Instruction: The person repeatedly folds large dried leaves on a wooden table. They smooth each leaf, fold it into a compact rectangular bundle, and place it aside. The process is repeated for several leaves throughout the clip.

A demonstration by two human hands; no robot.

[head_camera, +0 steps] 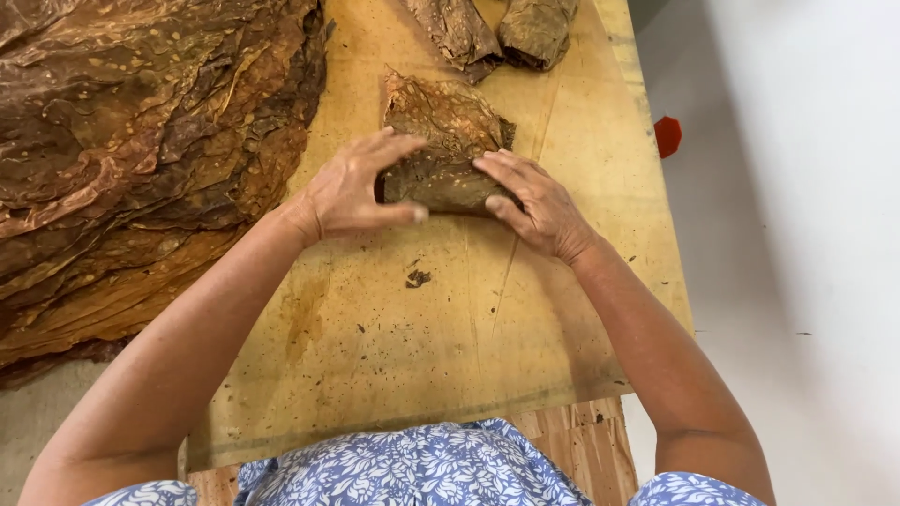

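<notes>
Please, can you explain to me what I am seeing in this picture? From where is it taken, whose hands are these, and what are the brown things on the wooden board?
There is one picture, taken by a camera worn on a person's head, looking down at that person's own two bare hands. No machine is involved. The hands work on a yellowish wooden board. The left hand and the right hand press from both sides on a small bundle of dried brown leaves. At the left lies a large pile of wide brown leaves. At the top edge sit two more small leaf bundles. A few dark leaf crumbs lie on the board. Beside the board, a small red object shows against the pale floor.
</notes>
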